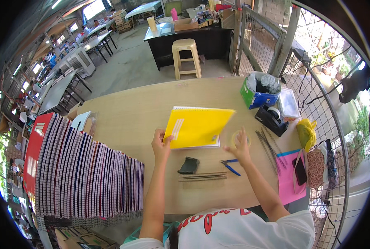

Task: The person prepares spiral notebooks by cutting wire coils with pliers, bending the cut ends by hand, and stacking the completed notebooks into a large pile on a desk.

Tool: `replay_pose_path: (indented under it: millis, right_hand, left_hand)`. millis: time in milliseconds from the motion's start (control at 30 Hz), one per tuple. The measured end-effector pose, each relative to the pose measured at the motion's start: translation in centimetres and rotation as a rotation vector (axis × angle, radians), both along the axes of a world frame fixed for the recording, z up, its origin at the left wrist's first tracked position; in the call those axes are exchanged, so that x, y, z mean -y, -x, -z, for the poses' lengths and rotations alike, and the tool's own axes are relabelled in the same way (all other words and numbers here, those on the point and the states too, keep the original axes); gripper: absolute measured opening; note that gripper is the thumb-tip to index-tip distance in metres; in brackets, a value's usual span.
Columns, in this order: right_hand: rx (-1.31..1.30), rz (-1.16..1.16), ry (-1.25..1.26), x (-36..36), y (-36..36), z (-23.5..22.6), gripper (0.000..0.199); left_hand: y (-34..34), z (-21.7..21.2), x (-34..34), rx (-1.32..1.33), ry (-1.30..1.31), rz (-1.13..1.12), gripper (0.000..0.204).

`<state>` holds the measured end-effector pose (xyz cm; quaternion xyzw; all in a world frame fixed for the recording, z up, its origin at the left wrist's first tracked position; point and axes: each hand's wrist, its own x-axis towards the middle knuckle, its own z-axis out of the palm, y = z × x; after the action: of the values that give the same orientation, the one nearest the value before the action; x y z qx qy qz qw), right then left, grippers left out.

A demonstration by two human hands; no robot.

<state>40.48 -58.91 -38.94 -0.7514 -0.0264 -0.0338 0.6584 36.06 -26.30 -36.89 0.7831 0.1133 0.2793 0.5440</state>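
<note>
A yellow-covered notebook (pixel 199 128) with white pages is held above the table in front of me. A row of binding shows along its far edge. My left hand (pixel 161 142) pinches the left side, thumb on the cover. To the right of the notebook my right hand (pixel 239 148) is raised, fingers spread and holding nothing. Below that hand lie blue-handled cutting pliers (pixel 232 167). A clear ring, perhaps a tape roll (pixel 235 138), sits partly behind the fingers. Nearer to me are a dark, bent scrap (pixel 188 165) and several thin wire coils (pixel 203 177).
Tall stacked spiral notebooks (pixel 89 174) fill the table's left side. On the right are loose wire coils (pixel 268 151), a black tape dispenser (pixel 271 120), a box with plastic (pixel 261 90), a pink folder (pixel 286 182) with a phone (pixel 300 172), and wire mesh (pixel 332 166).
</note>
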Motion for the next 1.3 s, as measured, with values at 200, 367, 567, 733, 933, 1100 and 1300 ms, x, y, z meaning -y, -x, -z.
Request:
replay_pose_path:
  millis: [200, 367, 567, 733, 933, 1100, 1300]
  right_hand:
    - [-0.091, -0.410, -0.100, -3.9, 4.4, -7.4, 0.026]
    - [0.071, -0.535, 0.105, -8.7, 9.2, -6.9, 0.021]
    - [0.107, -0.626, 0.195, -10.4, 10.2, -7.1, 0.026]
    - [0.082, -0.599, 0.164, -10.5, 10.3, -5.7, 0.026]
    - [-0.133, -0.474, 0.402, -5.8, 10.0, -3.9, 0.024]
    - [-0.097, -0.518, -0.100, 2.3, 8.7, 3.6, 0.034]
    - [-0.106, -0.505, -0.156, 2.3, 10.4, 8.5, 0.048]
  left_hand:
    - [11.4, -0.7, -0.2, 0.076, 0.528, 0.084, 0.042]
    - [17.2, 4.0, -4.5, 0.040, 0.512, 0.026, 0.040]
    - [19.0, 9.2, -6.3, 0.112, 0.640, -0.059, 0.041]
    - [18.3, 10.9, -7.9, 0.130, 0.517, 0.023, 0.046]
    - [17.8, 13.5, -3.1, 0.021, 0.551, 0.160, 0.046]
    - [16.4, 14.8, 3.3, -0.151, 0.564, 0.314, 0.068]
    - [17.7, 6.2, 6.7, -0.029, -0.204, -0.064, 0.092]
